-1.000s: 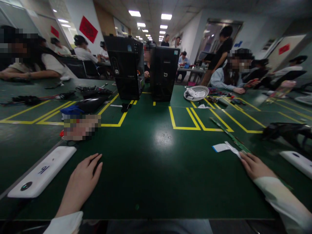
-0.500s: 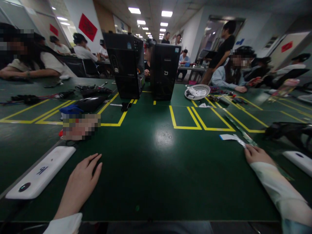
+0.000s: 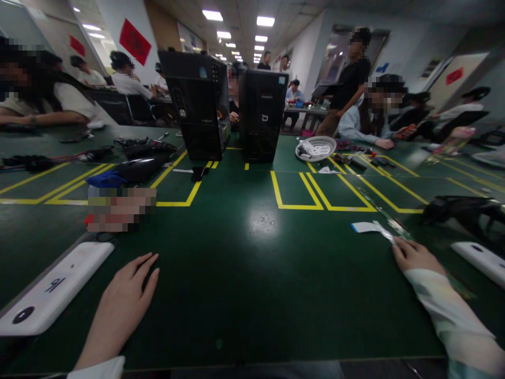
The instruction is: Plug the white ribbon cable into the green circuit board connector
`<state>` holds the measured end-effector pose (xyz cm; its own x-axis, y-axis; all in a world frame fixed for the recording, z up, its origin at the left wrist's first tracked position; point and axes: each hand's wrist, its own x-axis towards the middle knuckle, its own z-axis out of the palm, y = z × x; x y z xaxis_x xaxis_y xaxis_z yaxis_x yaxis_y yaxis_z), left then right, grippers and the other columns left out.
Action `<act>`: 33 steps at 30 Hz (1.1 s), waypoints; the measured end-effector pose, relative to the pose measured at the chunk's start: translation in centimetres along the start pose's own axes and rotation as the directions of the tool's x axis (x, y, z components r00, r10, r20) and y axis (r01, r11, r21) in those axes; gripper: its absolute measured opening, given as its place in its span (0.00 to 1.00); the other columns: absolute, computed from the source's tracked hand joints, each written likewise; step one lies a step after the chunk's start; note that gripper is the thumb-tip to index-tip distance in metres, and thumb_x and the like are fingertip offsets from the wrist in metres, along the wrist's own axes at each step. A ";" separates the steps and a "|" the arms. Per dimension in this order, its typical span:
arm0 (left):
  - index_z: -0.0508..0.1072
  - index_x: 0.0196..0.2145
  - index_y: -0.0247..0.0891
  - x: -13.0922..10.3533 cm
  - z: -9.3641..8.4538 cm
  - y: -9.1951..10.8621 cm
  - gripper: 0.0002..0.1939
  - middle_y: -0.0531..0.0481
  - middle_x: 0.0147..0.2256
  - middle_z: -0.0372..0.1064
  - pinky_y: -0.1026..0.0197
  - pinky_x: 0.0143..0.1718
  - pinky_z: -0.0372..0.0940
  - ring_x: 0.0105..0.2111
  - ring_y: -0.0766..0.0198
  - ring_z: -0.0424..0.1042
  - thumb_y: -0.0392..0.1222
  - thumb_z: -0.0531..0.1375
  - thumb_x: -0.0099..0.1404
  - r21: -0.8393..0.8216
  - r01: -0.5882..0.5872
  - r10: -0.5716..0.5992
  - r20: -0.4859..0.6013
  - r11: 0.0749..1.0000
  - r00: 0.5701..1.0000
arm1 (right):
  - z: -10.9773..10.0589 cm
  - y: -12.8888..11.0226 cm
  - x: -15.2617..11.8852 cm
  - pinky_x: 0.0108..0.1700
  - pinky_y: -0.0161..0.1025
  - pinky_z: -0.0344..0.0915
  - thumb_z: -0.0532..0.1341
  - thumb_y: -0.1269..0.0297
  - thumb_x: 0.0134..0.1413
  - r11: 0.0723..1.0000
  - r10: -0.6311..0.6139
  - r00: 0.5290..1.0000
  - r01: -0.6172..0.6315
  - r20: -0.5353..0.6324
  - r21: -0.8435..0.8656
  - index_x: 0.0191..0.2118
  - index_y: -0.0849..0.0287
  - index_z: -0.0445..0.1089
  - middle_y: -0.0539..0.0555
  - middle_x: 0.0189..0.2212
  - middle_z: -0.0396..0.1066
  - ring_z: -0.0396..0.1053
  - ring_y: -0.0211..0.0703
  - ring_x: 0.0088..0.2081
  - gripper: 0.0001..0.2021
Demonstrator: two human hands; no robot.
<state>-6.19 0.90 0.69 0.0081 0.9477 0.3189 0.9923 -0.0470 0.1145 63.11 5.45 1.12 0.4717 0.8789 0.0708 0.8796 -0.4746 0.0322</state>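
My left hand rests on the green table with its fingers stretched and slightly apart, holding nothing. It lies to the right of a white oblong device with a dark round spot. On the right side of the table, my right hand has its fingers closed at the near end of a white flat ribbon cable with a blue tip. A long, narrow green circuit strip runs beside the cable and passes under the hand; the fingertips' exact grip is partly hidden.
Two black computer cases stand at the back. A white basket holds pale parts. Yellow tape marks rectangles on the table. Another white device and a black item lie at right. Co-workers sit around.
The whole view has shifted slightly, so things appear a little further left. Both hands keep nearly the same pose and place on the table.
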 end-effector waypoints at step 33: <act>0.68 0.55 0.32 -0.1 0.2 -0.2 0.31 0.35 0.53 0.65 0.45 0.53 0.63 0.52 0.46 0.66 0.56 0.42 0.68 0.016 0.001 -0.001 0.000 1.000 1.000 | -0.9 -1.8 0.4 0.57 0.70 0.53 0.37 0.50 0.64 0.996 0.053 0.997 -0.057 0.048 0.070 0.63 0.66 0.58 0.66 0.66 0.48 0.48 0.63 0.65 0.33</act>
<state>-6.38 0.94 0.43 0.0067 0.9477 0.3190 0.9942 -0.0406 0.0999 61.65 6.65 2.03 0.5204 0.8536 0.0245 0.8536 -0.5192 -0.0417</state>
